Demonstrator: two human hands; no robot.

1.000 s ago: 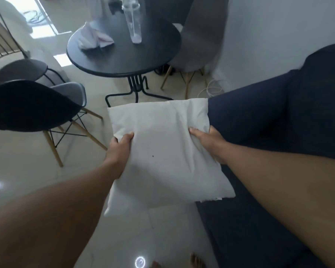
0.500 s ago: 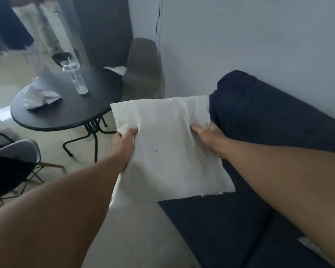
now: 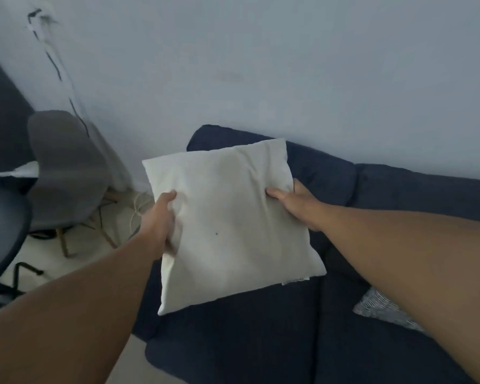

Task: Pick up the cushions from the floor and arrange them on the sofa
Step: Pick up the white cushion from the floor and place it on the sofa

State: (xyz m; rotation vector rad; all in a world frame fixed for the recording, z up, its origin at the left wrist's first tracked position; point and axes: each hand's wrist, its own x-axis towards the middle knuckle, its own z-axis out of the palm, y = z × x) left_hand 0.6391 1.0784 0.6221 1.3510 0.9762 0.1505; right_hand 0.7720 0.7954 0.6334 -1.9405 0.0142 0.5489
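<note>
A plain white cushion [image 3: 227,225] is held in the air over the left end of the dark blue sofa [image 3: 394,195]. My left hand [image 3: 158,220] grips its left edge and my right hand [image 3: 294,206] grips its right edge. The cushion hangs tilted, its top corner near the sofa's armrest and backrest. A grey patterned cushion [image 3: 383,309] lies on the sofa seat at the right, partly hidden behind my right forearm.
A grey shell chair [image 3: 64,167] with wooden legs stands left of the sofa against the pale wall. The edge of a dark round table [image 3: 3,217] shows at far left. A cable runs down the wall to the floor near the chair.
The view has swung right, from the table towards the sofa and wall. Both hands have carried the white cushion over the sofa's left end. The patterned cushion has come into sight.
</note>
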